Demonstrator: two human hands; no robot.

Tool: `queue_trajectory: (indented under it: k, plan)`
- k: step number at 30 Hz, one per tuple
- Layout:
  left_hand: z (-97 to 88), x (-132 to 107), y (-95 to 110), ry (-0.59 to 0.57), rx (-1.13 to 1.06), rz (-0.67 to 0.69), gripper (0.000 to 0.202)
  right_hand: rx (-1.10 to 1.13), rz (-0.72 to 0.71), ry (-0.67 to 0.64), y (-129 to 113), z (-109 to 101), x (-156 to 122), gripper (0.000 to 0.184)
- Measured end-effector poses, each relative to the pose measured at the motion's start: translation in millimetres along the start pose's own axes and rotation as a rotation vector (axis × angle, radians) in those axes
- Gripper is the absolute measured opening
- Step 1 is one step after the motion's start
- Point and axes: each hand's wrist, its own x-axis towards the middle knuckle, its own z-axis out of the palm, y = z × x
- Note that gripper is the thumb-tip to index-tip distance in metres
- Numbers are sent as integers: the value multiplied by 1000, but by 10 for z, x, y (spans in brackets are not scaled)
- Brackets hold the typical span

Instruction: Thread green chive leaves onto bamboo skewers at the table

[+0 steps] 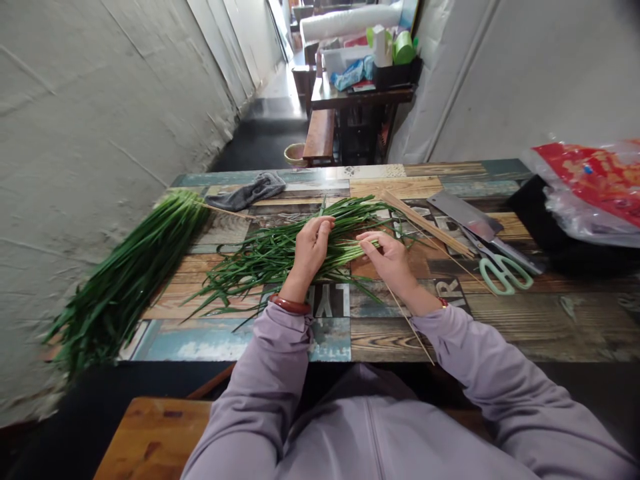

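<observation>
A spread of loose garlic chives [250,250] lies across the middle of the table, dark leaves to the left and pale stems to the right. My left hand [313,243] is closed over the chives, with thumb and fingers pressed together on some of them. My right hand [384,257] pinches the pale ends of several chive stems [353,252]. Below it a thin bamboo skewer [407,320] slants toward the table's front edge; whether my fingers grip it too is hidden. To the right lies a bundle of bamboo skewers [430,223].
A large chive bunch [135,280] overhangs the table's left side. A grey cloth [247,191] rests at the back. A cleaver [467,215] and green-handled scissors [505,272] lie right, beside a red plastic bag [595,180]. Another table [345,100] stands beyond.
</observation>
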Motion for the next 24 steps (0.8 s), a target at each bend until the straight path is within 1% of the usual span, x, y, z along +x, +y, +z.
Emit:
queue_trajectory:
  k: [2, 3, 4, 6, 8, 9, 11, 15, 17, 20, 21, 24]
  plan:
    - [-12, 5, 26, 97, 58, 68, 33, -60, -69, 8, -22, -8, 6, 25]
    - [-17, 4, 49, 99, 101, 112, 32, -81, -90, 7, -34, -12, 8, 24]
    - [-18, 1, 74, 66, 145, 153, 30, -94, -101, 2, -45, -15, 9, 24]
    - [-5, -12, 121, -73, 211, 202, 27, -109, -107, -8, -62, -19, 8, 22]
    - [24, -31, 148, -219, 246, 191, 26, -117, -114, -18, -68, -22, 6, 20]
    - [40, -41, 152, -267, 253, 172, 26, -117, -120, -24, -69, -23, 4, 20]
    - [67, -57, 149, -303, 248, 133, 26, -108, -135, -34, -69, -25, 1, 20]
    - [77, -68, 147, -241, 165, 99, 24, -104, -140, -14, -67, -27, -14, 22]
    - [71, -68, 157, -200, 117, 81, 19, -93, -51, -18, -69, -26, -29, 25]
    - [69, -71, 170, -174, 84, 56, 14, -6, 172, -95, -83, -24, -51, 32]
    - [71, -73, 172, -173, 79, 50, 14, 26, 225, -119, -91, -24, -57, 35]
    - [79, -79, 172, -182, 48, 40, 15, 85, 286, -144, -115, -22, -68, 38]
